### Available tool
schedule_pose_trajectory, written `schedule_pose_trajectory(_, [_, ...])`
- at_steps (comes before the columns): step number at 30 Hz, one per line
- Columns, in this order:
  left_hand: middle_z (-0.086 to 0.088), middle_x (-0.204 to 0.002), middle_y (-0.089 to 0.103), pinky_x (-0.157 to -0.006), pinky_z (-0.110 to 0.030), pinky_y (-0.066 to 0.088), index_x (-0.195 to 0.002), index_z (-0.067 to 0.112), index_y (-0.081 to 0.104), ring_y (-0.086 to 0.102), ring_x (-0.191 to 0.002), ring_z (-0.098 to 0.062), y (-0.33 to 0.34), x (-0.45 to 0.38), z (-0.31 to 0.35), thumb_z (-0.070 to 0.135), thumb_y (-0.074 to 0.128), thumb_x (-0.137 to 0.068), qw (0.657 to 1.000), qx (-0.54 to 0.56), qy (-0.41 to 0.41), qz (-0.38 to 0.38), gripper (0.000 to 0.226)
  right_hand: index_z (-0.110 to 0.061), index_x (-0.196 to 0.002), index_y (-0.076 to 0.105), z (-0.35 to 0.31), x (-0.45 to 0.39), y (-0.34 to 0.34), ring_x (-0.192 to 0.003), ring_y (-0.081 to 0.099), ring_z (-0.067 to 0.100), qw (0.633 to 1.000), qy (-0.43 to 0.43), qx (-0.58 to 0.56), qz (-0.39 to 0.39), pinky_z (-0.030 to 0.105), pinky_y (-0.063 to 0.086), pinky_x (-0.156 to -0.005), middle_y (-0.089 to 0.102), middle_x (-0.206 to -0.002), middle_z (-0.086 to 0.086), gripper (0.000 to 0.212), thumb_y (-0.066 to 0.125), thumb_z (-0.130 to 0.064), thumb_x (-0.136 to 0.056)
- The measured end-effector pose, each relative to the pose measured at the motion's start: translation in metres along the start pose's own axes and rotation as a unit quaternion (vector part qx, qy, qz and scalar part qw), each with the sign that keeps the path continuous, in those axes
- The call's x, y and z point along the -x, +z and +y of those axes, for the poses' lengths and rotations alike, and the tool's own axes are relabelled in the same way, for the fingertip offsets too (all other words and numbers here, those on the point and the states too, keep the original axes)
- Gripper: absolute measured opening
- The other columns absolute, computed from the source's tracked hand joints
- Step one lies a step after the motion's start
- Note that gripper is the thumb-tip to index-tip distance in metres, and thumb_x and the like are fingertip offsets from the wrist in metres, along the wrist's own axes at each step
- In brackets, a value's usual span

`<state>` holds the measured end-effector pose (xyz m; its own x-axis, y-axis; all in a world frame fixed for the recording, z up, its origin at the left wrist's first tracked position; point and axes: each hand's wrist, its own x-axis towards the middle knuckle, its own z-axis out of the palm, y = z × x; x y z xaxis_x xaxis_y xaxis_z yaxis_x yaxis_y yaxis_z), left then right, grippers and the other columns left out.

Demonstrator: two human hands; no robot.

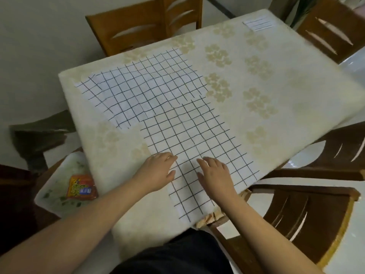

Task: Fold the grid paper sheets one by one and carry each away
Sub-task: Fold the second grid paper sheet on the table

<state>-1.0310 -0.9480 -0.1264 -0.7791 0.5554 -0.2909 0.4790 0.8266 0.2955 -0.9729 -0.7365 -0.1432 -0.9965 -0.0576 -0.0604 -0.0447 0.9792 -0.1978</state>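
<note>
Two white grid paper sheets lie flat on the table. The near sheet reaches the table's front edge; the far sheet lies behind it to the left, partly overlapped by it. My left hand rests palm down on the near sheet's left edge, its fingers fairly straight. A little to its right, my right hand lies flat on the same sheet, fingers spread. A small folded lined paper sits at the table's far right corner.
The table has a cream cloth with a flower pattern. Wooden chairs stand at the far side, at the right and near right. A red packet lies on a seat at the left.
</note>
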Motion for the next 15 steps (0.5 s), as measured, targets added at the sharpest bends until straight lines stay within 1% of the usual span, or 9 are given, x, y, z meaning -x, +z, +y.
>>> schedule_pose_trajectory(2, [-0.002,-0.144,0.043,-0.105,-0.036,0.036,-0.143,0.016,0.04,0.04,-0.132,-0.021,0.005,-0.019,-0.001,0.047,0.024,-0.088,1.0,0.003,-0.01,0.0,0.065,-0.015,-0.126,0.061,0.021,-0.025,0.002,-0.117,0.056,0.031,1.0,-0.002,-0.011,-0.013,0.045,0.043,-0.095,0.062,-0.127,0.007,0.039,0.064,-0.024,-0.089])
schedule_pose_trajectory(5, [-0.001,-0.143,0.044,-0.104,-0.037,0.036,-0.143,0.018,0.04,0.041,-0.13,-0.021,0.017,-0.043,-0.004,0.035,0.044,-0.094,0.999,0.009,-0.035,0.006,0.052,-0.016,-0.126,0.062,0.053,-0.063,0.008,-0.118,0.054,0.032,0.999,0.007,-0.034,-0.031,0.046,0.039,-0.097,0.062,-0.126,0.007,0.035,0.061,-0.022,-0.091])
schedule_pose_trajectory(7, [0.0,-0.143,0.044,-0.105,-0.037,0.035,-0.143,0.018,0.04,0.04,-0.13,-0.021,0.027,-0.054,-0.005,0.031,0.048,-0.094,0.998,0.011,-0.065,0.017,0.051,-0.015,-0.121,0.066,0.07,-0.085,0.012,-0.114,0.056,0.035,0.999,-0.001,-0.044,-0.031,0.046,0.04,-0.094,0.065,-0.122,0.008,0.034,0.067,-0.018,-0.087])
schedule_pose_trajectory(10, [-0.001,-0.145,0.044,-0.106,-0.038,0.034,-0.143,0.017,0.04,0.039,-0.132,-0.021,0.04,-0.068,-0.006,0.033,0.051,-0.093,0.994,0.0,-0.103,0.022,0.053,-0.015,-0.117,0.068,0.087,-0.113,0.018,-0.113,0.057,0.036,0.997,-0.036,-0.048,-0.047,0.046,0.041,-0.093,0.067,-0.118,0.008,0.038,0.075,-0.016,-0.079])
schedule_pose_trajectory(13, [-0.008,-0.145,0.046,-0.106,-0.045,0.036,-0.139,0.014,0.047,0.041,-0.134,-0.029,0.054,-0.075,-0.007,0.039,0.058,-0.089,0.988,-0.016,-0.149,0.048,0.058,-0.015,-0.113,0.07,0.095,-0.131,0.026,-0.108,0.059,0.037,0.994,-0.074,-0.055,-0.061,0.047,0.042,-0.091,0.068,-0.114,0.007,0.041,0.08,-0.015,-0.073])
schedule_pose_trajectory(14, [-0.008,-0.146,0.045,-0.106,-0.047,0.038,-0.14,0.014,0.047,0.041,-0.134,-0.029,0.059,-0.076,-0.007,0.044,0.055,-0.089,0.986,-0.02,-0.159,0.048,0.059,-0.015,-0.111,0.07,0.097,-0.136,0.028,-0.107,0.06,0.037,0.992,-0.087,-0.054,-0.067,0.048,0.043,-0.091,0.068,-0.113,0.007,0.041,0.08,-0.015,-0.072])
schedule_pose_trajectory(15, [-0.008,-0.147,0.044,-0.105,-0.047,0.039,-0.14,0.014,0.046,0.042,-0.134,-0.029,0.064,-0.076,-0.007,0.049,0.048,-0.09,0.985,-0.024,-0.165,0.045,0.061,-0.015,-0.11,0.07,0.099,-0.139,0.029,-0.106,0.06,0.037,0.991,-0.098,-0.055,-0.072,0.048,0.043,-0.091,0.068,-0.113,0.008,0.04,0.08,-0.015,-0.072])
